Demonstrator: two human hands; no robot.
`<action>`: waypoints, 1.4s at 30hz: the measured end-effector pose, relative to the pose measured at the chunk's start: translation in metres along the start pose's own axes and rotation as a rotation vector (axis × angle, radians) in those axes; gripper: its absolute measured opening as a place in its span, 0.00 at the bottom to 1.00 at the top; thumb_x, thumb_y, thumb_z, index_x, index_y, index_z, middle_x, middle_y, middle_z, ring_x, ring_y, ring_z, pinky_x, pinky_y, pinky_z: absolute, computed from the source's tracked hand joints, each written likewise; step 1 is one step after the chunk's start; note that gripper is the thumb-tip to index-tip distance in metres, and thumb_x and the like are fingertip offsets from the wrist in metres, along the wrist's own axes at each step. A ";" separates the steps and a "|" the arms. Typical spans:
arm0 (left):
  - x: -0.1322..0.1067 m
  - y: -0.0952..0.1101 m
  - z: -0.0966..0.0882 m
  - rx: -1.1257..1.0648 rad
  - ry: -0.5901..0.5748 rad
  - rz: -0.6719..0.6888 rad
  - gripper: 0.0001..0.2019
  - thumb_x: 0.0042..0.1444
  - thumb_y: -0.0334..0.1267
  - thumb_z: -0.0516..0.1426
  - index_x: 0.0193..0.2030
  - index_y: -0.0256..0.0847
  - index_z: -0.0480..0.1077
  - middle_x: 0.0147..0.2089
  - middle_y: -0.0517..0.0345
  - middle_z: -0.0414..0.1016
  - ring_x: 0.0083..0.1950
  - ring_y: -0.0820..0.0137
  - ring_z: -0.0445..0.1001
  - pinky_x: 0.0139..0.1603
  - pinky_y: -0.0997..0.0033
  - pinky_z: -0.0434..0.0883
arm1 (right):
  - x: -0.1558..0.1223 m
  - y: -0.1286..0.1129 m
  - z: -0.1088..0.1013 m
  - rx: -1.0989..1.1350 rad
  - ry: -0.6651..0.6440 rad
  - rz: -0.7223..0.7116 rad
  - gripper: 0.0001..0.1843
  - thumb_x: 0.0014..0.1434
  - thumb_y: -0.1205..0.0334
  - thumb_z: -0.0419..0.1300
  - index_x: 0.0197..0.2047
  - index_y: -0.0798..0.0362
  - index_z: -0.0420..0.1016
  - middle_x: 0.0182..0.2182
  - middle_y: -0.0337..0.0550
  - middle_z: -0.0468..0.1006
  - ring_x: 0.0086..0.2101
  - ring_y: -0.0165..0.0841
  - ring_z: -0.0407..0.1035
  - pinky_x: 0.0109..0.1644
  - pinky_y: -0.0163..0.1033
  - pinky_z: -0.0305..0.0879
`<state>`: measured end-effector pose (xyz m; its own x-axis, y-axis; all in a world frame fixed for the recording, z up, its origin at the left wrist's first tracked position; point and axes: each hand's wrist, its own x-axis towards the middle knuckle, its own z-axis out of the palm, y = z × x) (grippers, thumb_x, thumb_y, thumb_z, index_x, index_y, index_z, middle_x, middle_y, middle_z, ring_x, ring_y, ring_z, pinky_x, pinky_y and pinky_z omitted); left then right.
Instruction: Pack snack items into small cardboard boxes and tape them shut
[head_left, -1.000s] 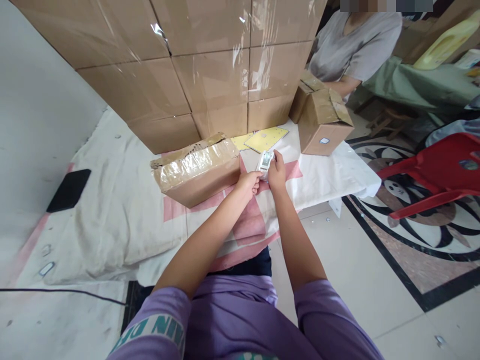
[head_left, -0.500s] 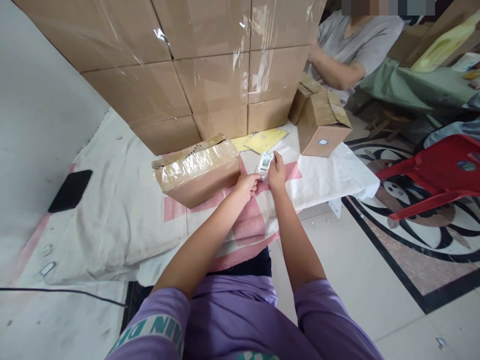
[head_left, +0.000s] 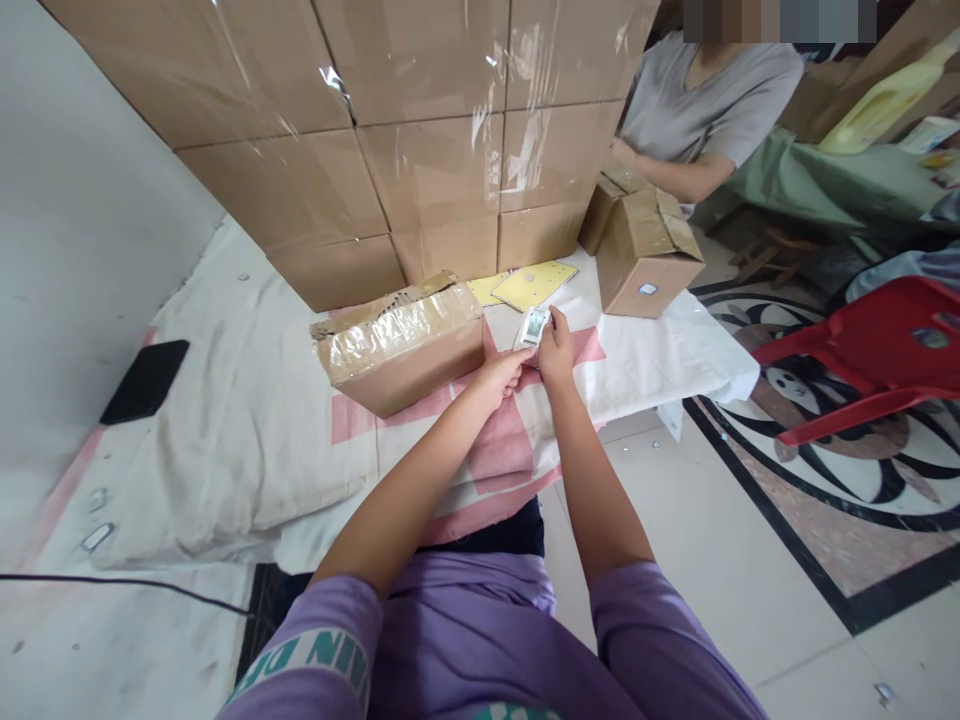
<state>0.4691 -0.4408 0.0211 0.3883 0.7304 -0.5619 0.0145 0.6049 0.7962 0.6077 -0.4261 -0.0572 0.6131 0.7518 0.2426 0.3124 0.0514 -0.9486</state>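
Note:
A small white pack [head_left: 535,327] with a greenish-grey picture on its face is held over the cloth-covered table [head_left: 277,430]. My right hand [head_left: 556,352] grips its right side, thumb along the edge. My left hand [head_left: 504,378] is closed, its fingers curled, with the thumb and forefinger at the pack's lower left corner. What the pack contains cannot be made out. Left of my hands lies a taped cardboard box [head_left: 420,365], its top edge worn. Two yellow printed sheets [head_left: 536,285] lie just beyond the pack.
Stacked cartons [head_left: 442,170] wrapped in clear film rise behind the table. More boxes [head_left: 649,260] stand at right, near a co-worker in a grey shirt [head_left: 712,100]. A black flat object [head_left: 145,382] lies at left. A red plastic chair [head_left: 885,340] stands on the right.
My left hand's fingers have shifted slightly up and right along the pack's lower edge. The co-worker's arm has lowered behind the boxes. The view has tilted slightly.

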 end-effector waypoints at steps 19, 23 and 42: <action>-0.008 -0.003 0.012 -0.054 0.128 0.190 0.05 0.53 0.31 0.64 0.27 0.36 0.75 0.18 0.69 0.51 0.19 0.81 0.46 0.20 0.77 0.45 | 0.001 0.005 0.001 -0.022 0.016 -0.066 0.25 0.69 0.53 0.49 0.65 0.49 0.68 0.63 0.50 0.73 0.64 0.42 0.66 0.72 0.54 0.59; -0.007 0.002 0.009 -0.030 0.122 0.191 0.05 0.54 0.30 0.63 0.27 0.36 0.76 0.17 0.69 0.50 0.19 0.81 0.45 0.20 0.77 0.44 | 0.000 0.004 0.002 -0.023 0.018 -0.070 0.25 0.69 0.55 0.47 0.65 0.50 0.68 0.64 0.51 0.72 0.64 0.40 0.66 0.72 0.52 0.59; -0.011 -0.007 0.007 0.007 0.117 0.284 0.12 0.57 0.23 0.59 0.24 0.34 0.77 0.18 0.61 0.67 0.26 0.75 0.68 0.30 0.76 0.65 | 0.001 0.004 0.002 -0.040 0.013 -0.054 0.26 0.69 0.51 0.47 0.65 0.49 0.68 0.63 0.49 0.73 0.63 0.42 0.67 0.71 0.52 0.60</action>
<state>0.4712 -0.4548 0.0232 0.2692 0.9019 -0.3379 -0.0730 0.3689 0.9266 0.6081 -0.4243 -0.0614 0.6041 0.7400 0.2959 0.3734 0.0652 -0.9254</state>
